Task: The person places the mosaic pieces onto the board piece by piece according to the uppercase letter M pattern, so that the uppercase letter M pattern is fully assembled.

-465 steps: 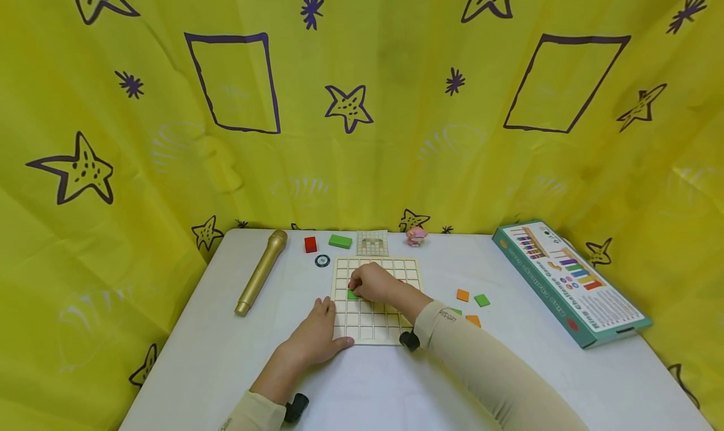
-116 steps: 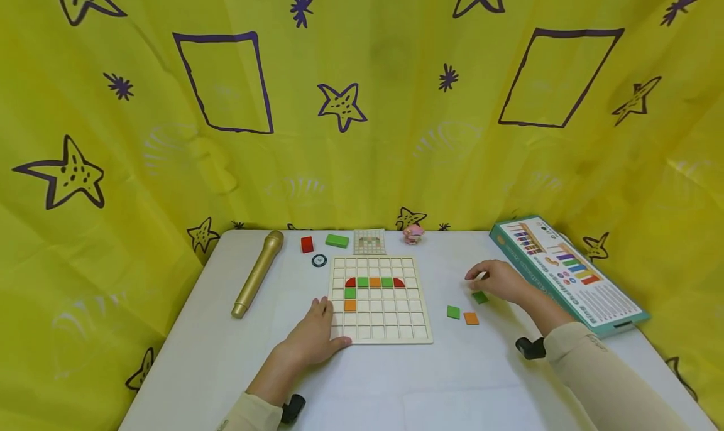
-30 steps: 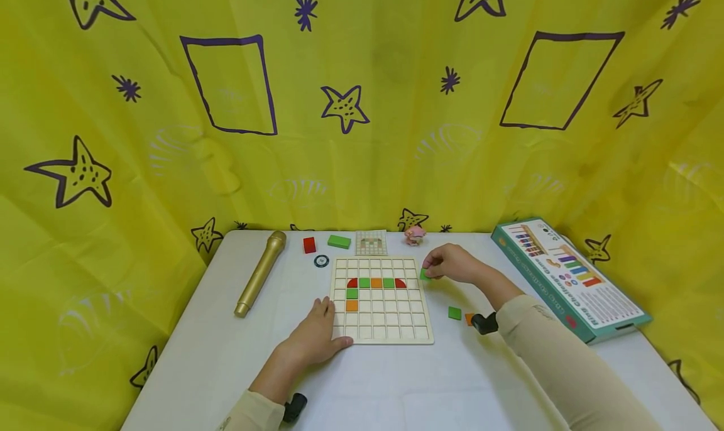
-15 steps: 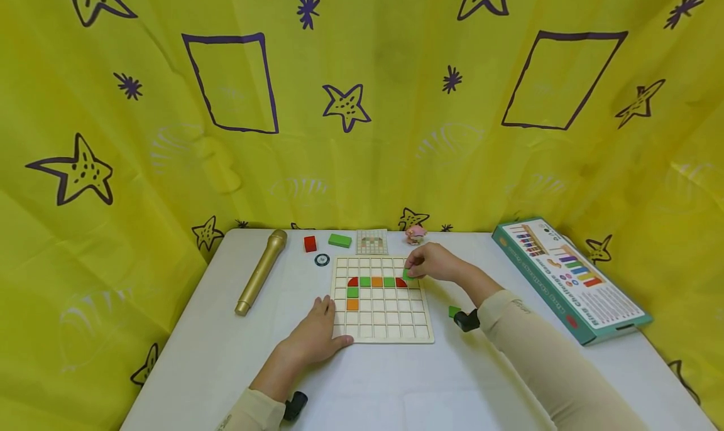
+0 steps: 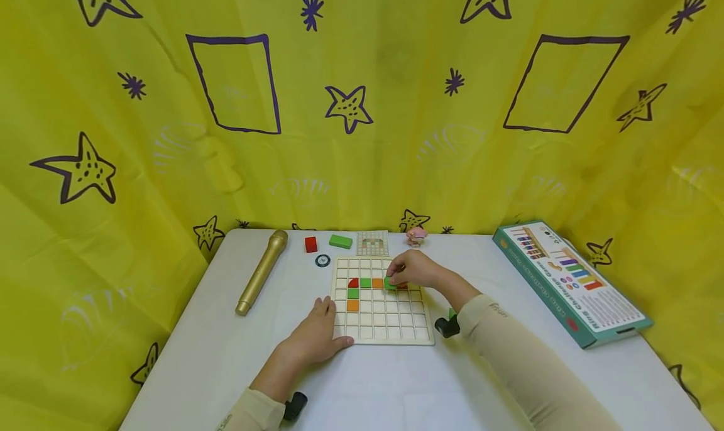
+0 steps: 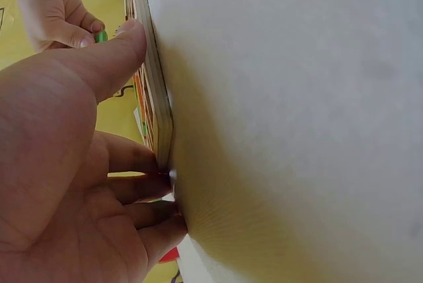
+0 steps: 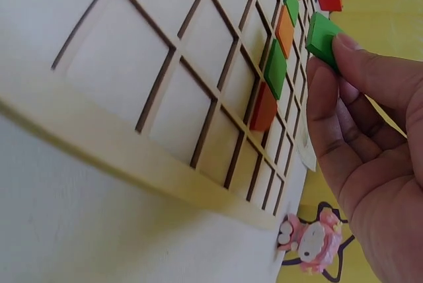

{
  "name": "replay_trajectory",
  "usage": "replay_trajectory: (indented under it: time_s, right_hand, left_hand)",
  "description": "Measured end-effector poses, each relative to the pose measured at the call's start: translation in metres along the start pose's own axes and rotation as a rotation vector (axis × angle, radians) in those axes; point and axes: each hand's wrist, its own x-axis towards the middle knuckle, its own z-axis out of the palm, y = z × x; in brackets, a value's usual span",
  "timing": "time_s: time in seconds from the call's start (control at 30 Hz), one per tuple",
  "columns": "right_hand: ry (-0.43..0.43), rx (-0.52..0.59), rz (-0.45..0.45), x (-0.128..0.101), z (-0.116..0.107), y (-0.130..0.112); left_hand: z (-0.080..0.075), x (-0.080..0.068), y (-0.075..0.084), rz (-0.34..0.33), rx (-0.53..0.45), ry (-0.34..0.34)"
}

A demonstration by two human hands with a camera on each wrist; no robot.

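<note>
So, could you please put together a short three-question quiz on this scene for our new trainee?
1. True or false: the right hand pinches a green tile above the grid board.
2. Which thing lies on the table to the left of the board?
A. the gold microphone
B. the teal game box
C. the pink figurine
3. What is the left hand doing?

Key
1. True.
2. A.
3. It rests against the board's near left edge, with the thumb on the rim in the left wrist view, holding nothing.
</note>
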Motion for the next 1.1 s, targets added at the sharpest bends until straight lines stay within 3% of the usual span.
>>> replay_trajectory:
  time_s: [0.37,1.1]
  right_hand:
    - [0.001,-0.014,-0.038,0.006,0.016,-0.002]
    - [0.026,-0.13,0.005,0.011,0.038,-0.007]
  left_hand:
    - [0.0,-0.001,-0.001,0.025,0.005,-0.006]
    - [0.001,0.0,-0.003,0.036,0.015,0.0]
